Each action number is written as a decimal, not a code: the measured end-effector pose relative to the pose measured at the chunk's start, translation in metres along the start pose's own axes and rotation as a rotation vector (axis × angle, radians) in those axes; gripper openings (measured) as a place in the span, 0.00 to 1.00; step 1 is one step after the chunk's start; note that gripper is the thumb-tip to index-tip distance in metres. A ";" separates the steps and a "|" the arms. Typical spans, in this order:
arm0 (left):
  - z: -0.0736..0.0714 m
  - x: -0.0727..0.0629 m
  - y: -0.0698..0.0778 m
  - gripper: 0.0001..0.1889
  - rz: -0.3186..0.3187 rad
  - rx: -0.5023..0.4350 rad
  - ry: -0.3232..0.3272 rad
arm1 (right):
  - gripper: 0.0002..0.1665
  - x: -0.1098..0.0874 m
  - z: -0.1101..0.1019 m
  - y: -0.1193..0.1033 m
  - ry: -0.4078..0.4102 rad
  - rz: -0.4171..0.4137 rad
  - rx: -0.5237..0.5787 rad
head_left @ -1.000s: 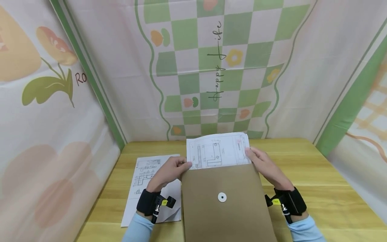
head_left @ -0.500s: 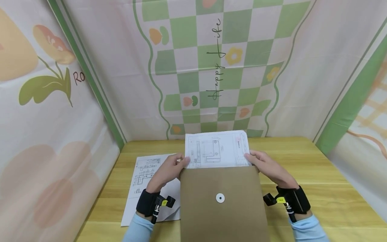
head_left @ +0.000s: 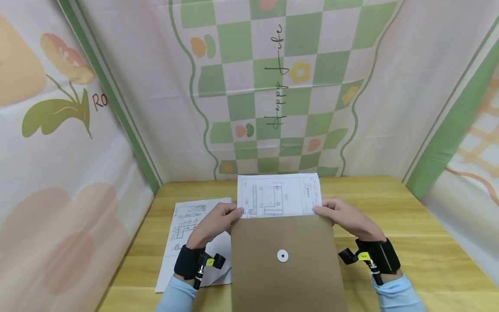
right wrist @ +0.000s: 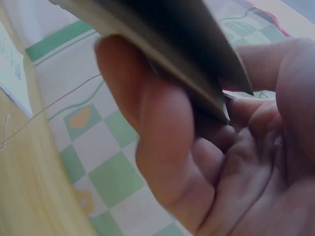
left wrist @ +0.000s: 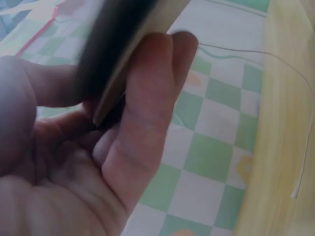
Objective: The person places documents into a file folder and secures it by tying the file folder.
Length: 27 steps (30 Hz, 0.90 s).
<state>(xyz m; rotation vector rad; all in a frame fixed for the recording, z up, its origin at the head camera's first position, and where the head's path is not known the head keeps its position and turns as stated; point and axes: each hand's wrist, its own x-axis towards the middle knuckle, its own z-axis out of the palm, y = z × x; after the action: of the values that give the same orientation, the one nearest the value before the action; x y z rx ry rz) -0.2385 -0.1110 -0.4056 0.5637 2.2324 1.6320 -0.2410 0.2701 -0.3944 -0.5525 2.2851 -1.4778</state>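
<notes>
A brown kraft-paper document envelope (head_left: 288,284) with a white round button stands upright between the hands, its mouth at the top. White sheets (head_left: 292,197) printed with technical drawings stick out of that mouth. My left hand (head_left: 216,222) grips the envelope's upper left corner, thumb over the sheets' edge. At the upper right corner my right hand (head_left: 351,219) does the same, its thumb lying on the sheets. Both wrist views show fingers curled behind the envelope edge (left wrist: 110,83), thumb on the other side. The sheets' lower part is hidden inside.
Another stack of printed sheets (head_left: 183,255) lies on the wooden table (head_left: 409,260) at the left, partly behind the envelope and left arm. A thin string (left wrist: 246,50) trails from near the fingers in the left wrist view. Patterned cloth (head_left: 269,99) hangs behind and at both sides.
My right hand has moved down from the sheets' side edge to the envelope's mouth. The sheets rose slightly, then sank a little; the envelope has shifted slightly left.
</notes>
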 end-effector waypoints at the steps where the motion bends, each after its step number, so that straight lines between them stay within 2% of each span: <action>1: 0.000 0.000 0.000 0.17 -0.002 -0.010 0.013 | 0.24 0.001 0.001 -0.001 0.004 -0.001 -0.002; 5: 0.001 0.002 0.002 0.17 0.001 -0.030 0.062 | 0.24 0.003 0.002 -0.002 0.012 -0.003 -0.018; 8: 0.002 0.004 0.001 0.16 0.012 -0.014 0.045 | 0.23 0.002 -0.001 -0.001 -0.006 -0.010 -0.019; 13: 0.003 0.005 -0.001 0.19 0.017 0.028 0.029 | 0.24 0.000 -0.004 0.000 -0.079 -0.034 -0.001; 16: 0.005 0.004 -0.002 0.20 0.030 0.021 0.065 | 0.25 0.001 -0.003 0.000 -0.102 -0.044 -0.012; 21: 0.008 0.006 -0.004 0.23 0.029 -0.001 0.101 | 0.28 0.001 -0.003 -0.001 -0.081 -0.072 0.030; 24: 0.007 0.006 -0.005 0.25 -0.015 0.020 0.075 | 0.30 0.003 -0.001 -0.001 -0.054 -0.091 0.112; 27: 0.005 0.005 -0.004 0.23 -0.038 0.064 0.003 | 0.32 0.004 0.001 -0.002 -0.017 -0.098 0.169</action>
<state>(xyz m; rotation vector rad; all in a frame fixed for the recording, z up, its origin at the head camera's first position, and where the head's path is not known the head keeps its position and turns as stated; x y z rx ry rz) -0.2410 -0.1058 -0.4111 0.5321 2.2897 1.5489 -0.2439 0.2670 -0.3934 -0.6316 2.1218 -1.6865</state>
